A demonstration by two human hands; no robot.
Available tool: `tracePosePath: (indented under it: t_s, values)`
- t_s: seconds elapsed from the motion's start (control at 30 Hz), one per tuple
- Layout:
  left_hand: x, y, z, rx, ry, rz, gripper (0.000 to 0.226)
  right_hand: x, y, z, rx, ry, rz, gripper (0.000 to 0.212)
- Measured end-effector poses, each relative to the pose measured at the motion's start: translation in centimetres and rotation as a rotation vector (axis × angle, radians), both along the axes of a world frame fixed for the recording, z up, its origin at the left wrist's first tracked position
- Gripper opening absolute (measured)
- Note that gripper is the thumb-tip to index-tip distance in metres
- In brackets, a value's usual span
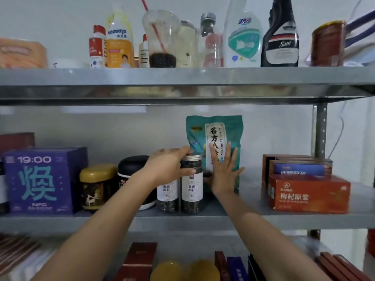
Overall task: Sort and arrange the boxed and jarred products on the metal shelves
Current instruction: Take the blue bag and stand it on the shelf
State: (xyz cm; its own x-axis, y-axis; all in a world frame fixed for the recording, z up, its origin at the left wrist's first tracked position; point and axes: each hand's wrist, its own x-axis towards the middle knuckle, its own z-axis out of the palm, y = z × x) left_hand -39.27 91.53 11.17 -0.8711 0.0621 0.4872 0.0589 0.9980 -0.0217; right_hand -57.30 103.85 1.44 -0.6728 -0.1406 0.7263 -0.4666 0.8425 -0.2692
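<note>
Silver-capped jar (192, 189) gripped near its top by left hand (168, 165), likely aligning it; right hand (223, 175), fingers (228, 152) spread, steadies teal pouch (215, 128) upright.

A teal pouch (215, 134) stands upright on the middle metal shelf (284, 221). The right hand (223, 173) lies flat, fingers spread, against the pouch's front. Just left of the pouch, the left hand (169, 166) grips a silver-lidded jar (192, 191) by its top. A twin jar (167, 197) stands farther left of the pouch, and an orange box (308, 194) well to its right.
</note>
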Motion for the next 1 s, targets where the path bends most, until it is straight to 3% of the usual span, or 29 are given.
tracePosePath:
  t_s: [0.77, 1.0]
  values:
    - [-0.3, -0.5, -0.4, 0.076, 0.001, 0.033, 0.043, 0.3, 0.7, 0.5, -0.11, 0.001, 0.165, 0.103]
    - [-0.6, -0.5, -0.7, 0.061, 0.044, 0.031, 0.04, 2.9, 2.4, 1.1, -0.326, 0.139, 0.158, 0.095]
